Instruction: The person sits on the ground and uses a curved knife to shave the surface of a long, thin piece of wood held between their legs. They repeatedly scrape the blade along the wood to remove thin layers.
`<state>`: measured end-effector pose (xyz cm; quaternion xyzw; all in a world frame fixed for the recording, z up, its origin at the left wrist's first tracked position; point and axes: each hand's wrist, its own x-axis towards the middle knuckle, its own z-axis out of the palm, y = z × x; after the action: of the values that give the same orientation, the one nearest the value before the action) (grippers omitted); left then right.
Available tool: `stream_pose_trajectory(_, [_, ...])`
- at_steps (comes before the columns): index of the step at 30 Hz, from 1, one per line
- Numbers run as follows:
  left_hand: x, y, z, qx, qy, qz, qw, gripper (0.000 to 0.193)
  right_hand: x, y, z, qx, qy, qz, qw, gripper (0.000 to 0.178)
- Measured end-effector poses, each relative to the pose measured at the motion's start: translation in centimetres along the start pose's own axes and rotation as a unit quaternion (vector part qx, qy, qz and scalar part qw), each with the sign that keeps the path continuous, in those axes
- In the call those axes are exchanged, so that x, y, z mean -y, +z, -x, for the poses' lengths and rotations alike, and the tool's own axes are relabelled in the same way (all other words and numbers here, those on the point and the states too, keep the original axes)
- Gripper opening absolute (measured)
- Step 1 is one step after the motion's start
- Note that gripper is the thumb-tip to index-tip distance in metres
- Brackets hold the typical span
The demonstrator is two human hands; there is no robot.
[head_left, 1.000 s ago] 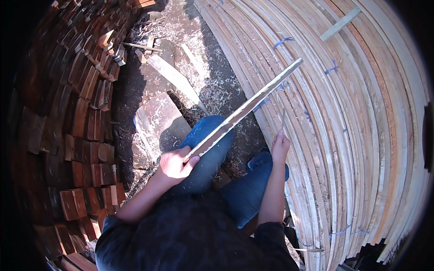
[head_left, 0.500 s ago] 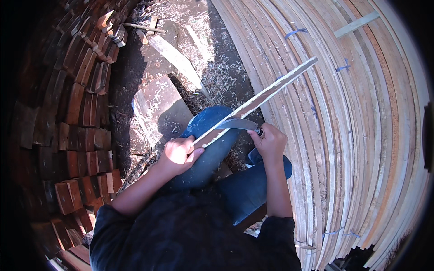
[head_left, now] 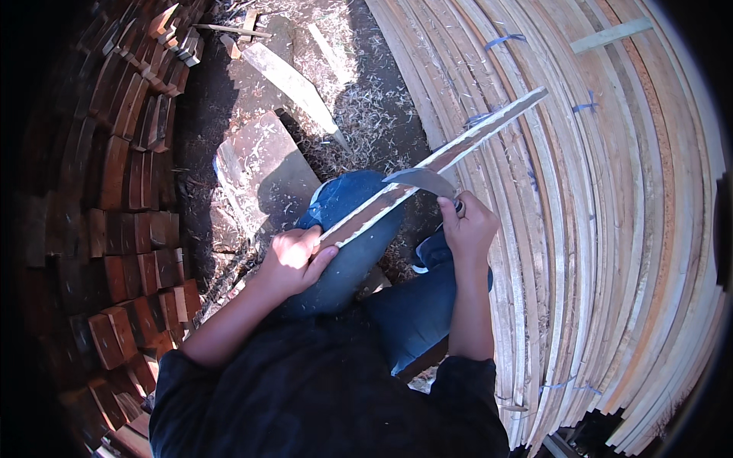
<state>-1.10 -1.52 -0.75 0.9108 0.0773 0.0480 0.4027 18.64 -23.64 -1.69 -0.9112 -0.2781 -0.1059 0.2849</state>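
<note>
A long wooden strip (head_left: 359, 219), brown on its face with pale edges, slants from my lap up to the right. My left hand (head_left: 293, 259) is closed round its near end, above my left knee. In my right hand (head_left: 468, 227) is the dark handle of a curved knife (head_left: 424, 179), mostly covered by the fingers. The grey blade lies across the strip around its middle, its tip reaching the left edge. The strip's far end stretches over the stacked long boards.
Long pale boards (head_left: 565, 252), bundled with blue ties (head_left: 586, 104), fill the right side. Cut brown blocks (head_left: 122, 267) are stacked at the left. Ahead, a flat board (head_left: 267, 164) and a pointed plank (head_left: 294, 88) lie among shavings (head_left: 374, 114) on the ground.
The knife and my right hand have moved up along the strip, away from my left hand. My left hand keeps its hold on the near end. The whole view has shifted slightly.
</note>
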Motion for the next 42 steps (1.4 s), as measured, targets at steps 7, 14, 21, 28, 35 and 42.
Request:
stream_pose_trajectory(7, [0.3,0.0,-0.1,0.002,-0.014,0.0,1.0,0.026,-0.1,0.3,-0.8,0.012,0.009,0.027,1.0,0.045])
stream_pose_trajectory(14, [-0.2,0.1,-0.3,0.007,-0.029,-0.025,0.999,0.027,-1.4,-1.3,-1.6,-0.028,0.085,0.077,0.993,0.047])
stream_pose_trajectory(21, [-0.2,0.3,0.0,0.002,-0.022,-0.026,0.999,0.026,-0.5,-0.7,-1.8,-0.007,-0.029,0.068,0.997,0.054])
stream_pose_trajectory(28, [-0.1,0.4,-0.2,0.003,-0.027,-0.011,1.0,0.025,-0.5,-0.6,-2.3,-0.002,-0.059,0.061,0.996,0.045])
stream_pose_trajectory(35, [0.6,0.7,-0.1,0.003,-0.017,-0.011,1.0,0.024,-5.3,-1.8,-7.0,-0.09,0.055,0.075,0.992,0.052])
stream_pose_trajectory(42, [0.3,0.5,-0.5,0.0,-0.002,-0.003,1.0,0.024,-0.4,-2.0,-4.3,0.028,-0.072,0.044,0.996,0.045])
